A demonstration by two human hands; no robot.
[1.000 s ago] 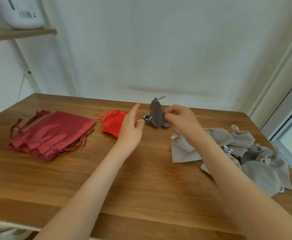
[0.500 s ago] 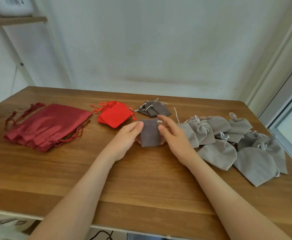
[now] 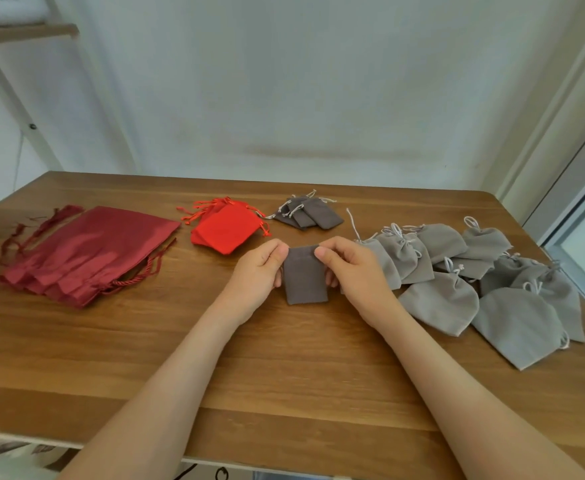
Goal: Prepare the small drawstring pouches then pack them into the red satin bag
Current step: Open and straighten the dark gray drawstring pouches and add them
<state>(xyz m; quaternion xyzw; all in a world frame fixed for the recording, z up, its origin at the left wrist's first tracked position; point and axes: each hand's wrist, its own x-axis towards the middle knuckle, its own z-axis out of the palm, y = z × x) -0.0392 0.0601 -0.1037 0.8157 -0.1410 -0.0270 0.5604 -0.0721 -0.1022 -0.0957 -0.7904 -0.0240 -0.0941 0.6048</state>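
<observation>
A small dark grey pouch (image 3: pixel 304 277) hangs upright over the middle of the wooden table (image 3: pixel 284 375). My left hand (image 3: pixel 258 273) pinches its top left corner and my right hand (image 3: pixel 353 271) pinches its top right corner. Behind it lies a little stack of the same dark grey pouches (image 3: pixel 306 213). A stack of dark red satin bags (image 3: pixel 86 254) with cords lies flat at the left. Small bright red pouches (image 3: pixel 227 226) lie between the satin bags and the dark grey stack.
Several light grey drawstring pouches (image 3: pixel 464 271) are spread over the right side of the table, close to my right hand. A shelf (image 3: pixel 24 29) stands at the upper left, and a window frame (image 3: pixel 578 209) runs along the right.
The dark grey pouch came from the far stack toward me. Both hands now hold it by its top corners, a little lower and nearer than before.
</observation>
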